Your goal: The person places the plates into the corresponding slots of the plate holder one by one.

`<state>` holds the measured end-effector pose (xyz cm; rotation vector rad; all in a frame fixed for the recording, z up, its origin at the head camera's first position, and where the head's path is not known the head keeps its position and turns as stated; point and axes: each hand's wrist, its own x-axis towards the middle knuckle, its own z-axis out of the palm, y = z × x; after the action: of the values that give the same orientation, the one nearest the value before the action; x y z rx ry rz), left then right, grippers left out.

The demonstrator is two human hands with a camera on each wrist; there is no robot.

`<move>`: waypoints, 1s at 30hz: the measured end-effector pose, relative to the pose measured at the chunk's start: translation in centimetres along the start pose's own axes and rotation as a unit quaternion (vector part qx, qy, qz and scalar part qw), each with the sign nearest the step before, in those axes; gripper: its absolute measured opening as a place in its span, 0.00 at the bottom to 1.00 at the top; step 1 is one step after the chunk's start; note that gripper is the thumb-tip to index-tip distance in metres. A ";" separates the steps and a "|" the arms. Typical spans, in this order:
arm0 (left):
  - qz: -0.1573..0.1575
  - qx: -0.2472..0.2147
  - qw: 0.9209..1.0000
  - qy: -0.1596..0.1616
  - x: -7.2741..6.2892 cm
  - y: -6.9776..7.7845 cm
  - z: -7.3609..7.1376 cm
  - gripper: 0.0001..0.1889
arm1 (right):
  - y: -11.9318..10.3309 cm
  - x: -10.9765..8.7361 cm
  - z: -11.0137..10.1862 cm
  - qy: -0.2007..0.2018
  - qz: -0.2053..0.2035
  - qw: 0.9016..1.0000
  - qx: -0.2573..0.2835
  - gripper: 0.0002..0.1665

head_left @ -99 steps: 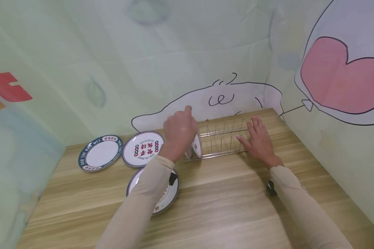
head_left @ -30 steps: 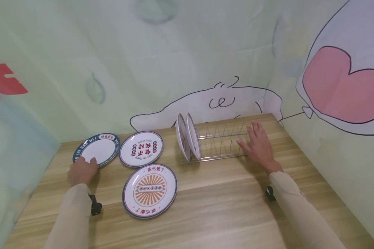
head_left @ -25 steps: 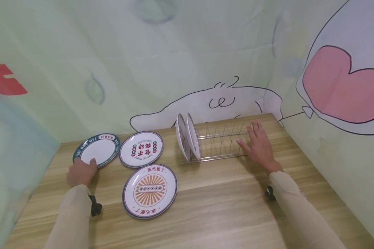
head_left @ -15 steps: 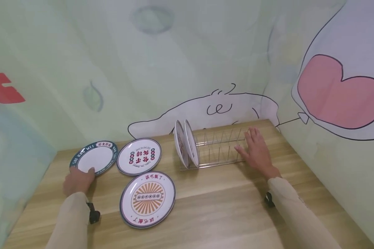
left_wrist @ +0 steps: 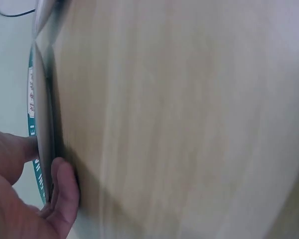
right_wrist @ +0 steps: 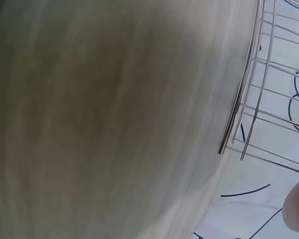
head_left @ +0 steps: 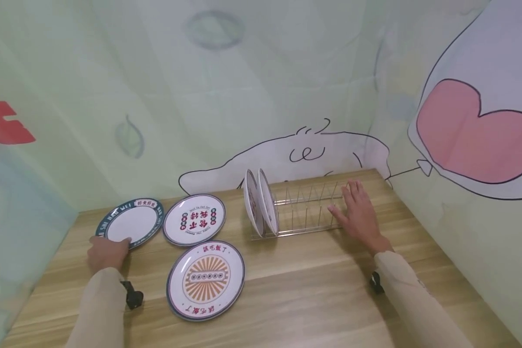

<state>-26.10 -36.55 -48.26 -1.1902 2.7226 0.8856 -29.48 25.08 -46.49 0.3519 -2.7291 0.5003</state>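
Observation:
My left hand (head_left: 108,253) pinches the near-left rim of a teal-rimmed plate (head_left: 135,221) at the far left of the table. In the left wrist view the thumb lies on one face of that plate (left_wrist: 44,119) and the curled fingers on its underside. My right hand (head_left: 358,212) rests against the right end of a wire plate rack (head_left: 306,212), fingers extended and thumb apart; only a fingertip (right_wrist: 296,206) shows in the right wrist view. Two plates (head_left: 268,205) stand upright, leaning slightly, at the rack's left end.
A white plate with red characters (head_left: 194,220) lies right of the teal-rimmed one. Nearer me lies a plate with an orange sunburst (head_left: 206,280). The wooden table (head_left: 313,299) meets a printed cloth backdrop (head_left: 261,87) behind and at the sides.
My left hand has left the upright plates at the rack, moved left, and taken hold of the teal-rimmed plate's rim. My right hand has stayed at the rack's right end.

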 end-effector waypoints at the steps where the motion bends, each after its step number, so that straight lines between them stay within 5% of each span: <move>1: -0.007 -0.017 1.000 0.001 0.1 0.1 0.1 0.49 | 0.0 0.0 0.0 0.000 0.001 1.000 0.001 0.45; 7: -0.044 -0.121 0.992 -0.002 0.5 0.2 0.2 0.48 | 0.1 0.1 0.0 0.000 0.005 1.000 -0.008 0.45; 13: -0.065 -0.214 0.974 -0.032 0.6 0.1 -0.2 0.47 | 0.0 0.1 -0.1 0.000 0.005 1.000 -0.015 0.45; 23: -0.080 -0.362 0.926 -0.065 -0.2 -0.6 -1.3 0.48 | -0.1 0.2 -0.2 -0.017 0.016 1.000 -0.018 0.45; 30: -0.084 -0.415 0.903 -0.072 -0.3 -0.9 -1.4 0.52 | -0.1 0.2 -0.4 -0.015 0.014 1.000 -0.016 0.45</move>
<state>-25.04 -37.58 -47.44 -1.3271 2.0837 2.1100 -29.48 25.08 -46.08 0.3150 -2.7723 0.4620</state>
